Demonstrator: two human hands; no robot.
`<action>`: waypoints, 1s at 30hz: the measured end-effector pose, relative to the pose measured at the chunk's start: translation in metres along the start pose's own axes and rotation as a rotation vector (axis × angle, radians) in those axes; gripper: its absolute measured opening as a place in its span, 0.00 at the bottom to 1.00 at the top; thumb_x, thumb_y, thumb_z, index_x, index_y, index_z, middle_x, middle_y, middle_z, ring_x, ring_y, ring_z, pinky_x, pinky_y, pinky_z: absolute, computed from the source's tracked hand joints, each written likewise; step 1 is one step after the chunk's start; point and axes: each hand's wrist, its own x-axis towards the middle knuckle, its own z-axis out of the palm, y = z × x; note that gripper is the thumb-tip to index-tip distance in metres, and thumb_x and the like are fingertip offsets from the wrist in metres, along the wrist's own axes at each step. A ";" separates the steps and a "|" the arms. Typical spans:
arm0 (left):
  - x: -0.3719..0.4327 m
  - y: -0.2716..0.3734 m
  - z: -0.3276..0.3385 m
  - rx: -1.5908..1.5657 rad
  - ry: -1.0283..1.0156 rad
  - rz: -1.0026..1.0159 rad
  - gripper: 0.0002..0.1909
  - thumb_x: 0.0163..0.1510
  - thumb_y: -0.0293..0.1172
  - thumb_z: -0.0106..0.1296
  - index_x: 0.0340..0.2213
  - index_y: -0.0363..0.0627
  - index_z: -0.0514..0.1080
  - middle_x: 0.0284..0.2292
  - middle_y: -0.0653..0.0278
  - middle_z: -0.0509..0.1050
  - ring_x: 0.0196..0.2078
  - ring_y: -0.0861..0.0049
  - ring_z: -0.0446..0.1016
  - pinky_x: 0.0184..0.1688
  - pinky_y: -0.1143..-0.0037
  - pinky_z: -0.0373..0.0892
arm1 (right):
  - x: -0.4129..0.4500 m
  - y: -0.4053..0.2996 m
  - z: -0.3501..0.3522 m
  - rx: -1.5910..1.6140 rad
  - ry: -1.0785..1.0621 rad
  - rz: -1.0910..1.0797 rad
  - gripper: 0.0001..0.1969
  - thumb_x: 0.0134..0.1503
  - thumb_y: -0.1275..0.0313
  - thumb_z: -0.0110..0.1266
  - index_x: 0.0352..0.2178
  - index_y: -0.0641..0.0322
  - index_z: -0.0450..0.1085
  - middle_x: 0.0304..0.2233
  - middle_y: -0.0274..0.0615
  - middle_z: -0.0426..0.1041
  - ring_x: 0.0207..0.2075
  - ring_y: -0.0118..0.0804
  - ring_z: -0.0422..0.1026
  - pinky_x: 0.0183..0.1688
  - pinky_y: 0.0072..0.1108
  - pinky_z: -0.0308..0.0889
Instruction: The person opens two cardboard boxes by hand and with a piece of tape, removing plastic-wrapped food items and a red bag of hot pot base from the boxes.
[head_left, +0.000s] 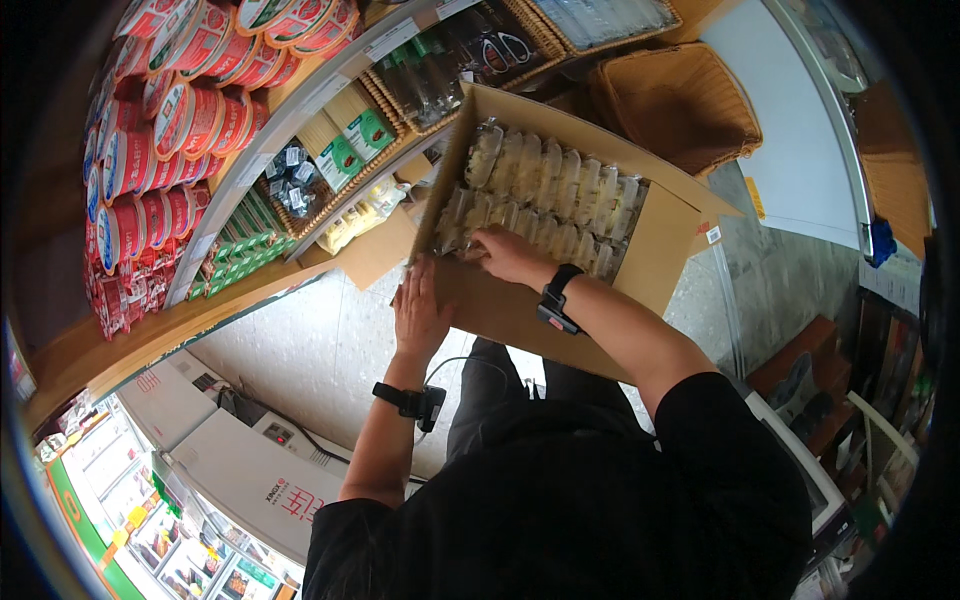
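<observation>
An opened cardboard box (667, 232) stands before me, with two rows of clear-wrapped packs (559, 176) of pale food inside. My left hand (421, 307) lies against the box's near left corner, its fingers extended and somewhat apart. My right hand (510, 255) reaches into the box at the near row's left part, fingers bent at a clear-wrapped pack; whether they grip it is hidden. Both wrists wear black straps with small devices.
At the left, a wooden shelf (300, 259) bears red instant-noodle bowls (196, 124), green boxes and wicker baskets. An orange-brown basket (679, 105) stands beyond the box. White freezers (247, 465) stand at the lower left. A cardboard flap (379, 247) juts out by the shelf.
</observation>
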 end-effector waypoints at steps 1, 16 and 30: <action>-0.002 -0.003 0.003 0.022 -0.022 -0.022 0.40 0.39 0.32 0.53 0.53 0.44 0.46 0.55 0.56 0.45 0.57 0.56 0.44 0.55 0.62 0.48 | 0.004 -0.001 0.009 -0.001 -0.006 -0.002 0.16 0.48 0.76 0.42 0.41 0.66 0.61 0.38 0.54 0.64 0.40 0.47 0.65 0.40 0.31 0.61; 0.001 -0.041 0.027 -0.074 0.050 0.079 0.44 0.35 0.30 0.55 0.54 0.49 0.45 0.55 0.63 0.46 0.57 0.53 0.41 0.51 0.65 0.56 | 0.056 0.001 0.073 -0.353 0.015 0.059 0.08 0.48 0.72 0.41 0.27 0.59 0.68 0.26 0.48 0.70 0.29 0.47 0.69 0.32 0.33 0.64; 0.002 -0.043 0.021 -0.134 0.018 0.080 0.43 0.36 0.30 0.53 0.53 0.50 0.46 0.55 0.67 0.46 0.57 0.55 0.44 0.49 0.65 0.57 | 0.069 0.009 0.071 -0.463 -0.172 0.288 0.08 0.44 0.72 0.45 0.23 0.66 0.69 0.27 0.52 0.70 0.32 0.50 0.69 0.33 0.33 0.65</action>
